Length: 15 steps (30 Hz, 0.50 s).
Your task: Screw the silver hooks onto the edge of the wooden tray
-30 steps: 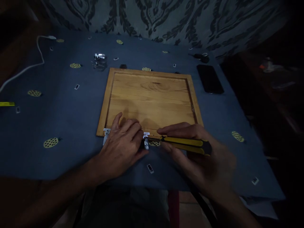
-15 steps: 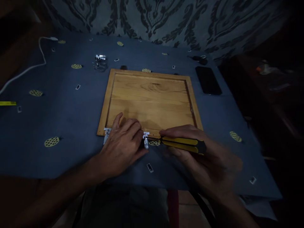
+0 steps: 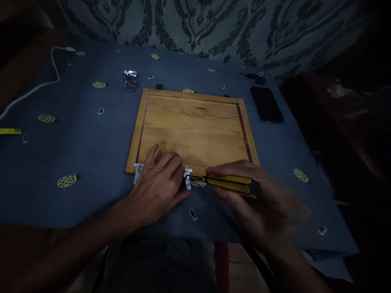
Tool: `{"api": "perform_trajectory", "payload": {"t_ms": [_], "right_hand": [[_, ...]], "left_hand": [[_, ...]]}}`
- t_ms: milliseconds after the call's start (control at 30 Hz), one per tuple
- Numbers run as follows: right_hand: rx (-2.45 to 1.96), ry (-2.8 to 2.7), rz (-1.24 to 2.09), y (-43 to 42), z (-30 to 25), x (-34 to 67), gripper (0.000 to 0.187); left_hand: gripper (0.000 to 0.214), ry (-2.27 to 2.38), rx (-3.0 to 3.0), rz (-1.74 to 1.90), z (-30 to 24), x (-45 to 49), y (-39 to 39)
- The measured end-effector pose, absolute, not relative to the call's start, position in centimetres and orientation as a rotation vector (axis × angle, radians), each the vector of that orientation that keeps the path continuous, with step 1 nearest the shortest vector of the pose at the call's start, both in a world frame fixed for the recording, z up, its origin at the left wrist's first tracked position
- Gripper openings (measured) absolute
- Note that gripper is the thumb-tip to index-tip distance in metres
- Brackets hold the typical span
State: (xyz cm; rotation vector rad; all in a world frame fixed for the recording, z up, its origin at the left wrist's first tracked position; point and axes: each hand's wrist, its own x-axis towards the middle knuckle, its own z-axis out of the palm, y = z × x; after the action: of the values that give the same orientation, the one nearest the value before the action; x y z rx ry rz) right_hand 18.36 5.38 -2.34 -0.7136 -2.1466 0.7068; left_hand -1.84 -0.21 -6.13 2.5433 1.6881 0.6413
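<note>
A framed wooden panel [image 3: 195,122] lies flat on the table, a metal hinge [image 3: 138,173] at its near left edge. A second metal hinge [image 3: 187,181] sits further right along that edge, partly covered by my left hand [image 3: 157,185]. My left fingers are curled and closed about this right hinge, with the thumb on its near side; their exact contact is hidden. In my right hand [image 3: 259,199] is a yellow and black screwdriver [image 3: 229,185], held nearly level. Its tip points left and meets the right hinge.
A clear container with metal parts [image 3: 130,81] stands beyond the panel's far left corner. To the right lie a black phone [image 3: 266,104] and keys [image 3: 258,77]. A white cable [image 3: 55,65] and a yellow strip [image 3: 10,131] are at left. A patterned cloth [image 3: 85,138] covers the table.
My right hand and the screwdriver have shifted very slightly left, the handle turning a little. My left hand, the panel and the hinges hold nearly the same place.
</note>
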Motion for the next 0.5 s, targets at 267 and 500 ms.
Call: {"api": "perform_trajectory", "payload": {"t_ms": [267,500], "right_hand": [[-0.750,-2.066,0.839,5.1,-2.2,18.7,0.025],[-0.919,-1.616,0.714,4.5,-2.0,20.2,0.013]], "left_hand": [[0.029,1.705,2.531,0.633,-6.1,-1.8,-0.2],[0.030,1.700,2.527,0.639,-6.2,-1.9,-0.3]]}}
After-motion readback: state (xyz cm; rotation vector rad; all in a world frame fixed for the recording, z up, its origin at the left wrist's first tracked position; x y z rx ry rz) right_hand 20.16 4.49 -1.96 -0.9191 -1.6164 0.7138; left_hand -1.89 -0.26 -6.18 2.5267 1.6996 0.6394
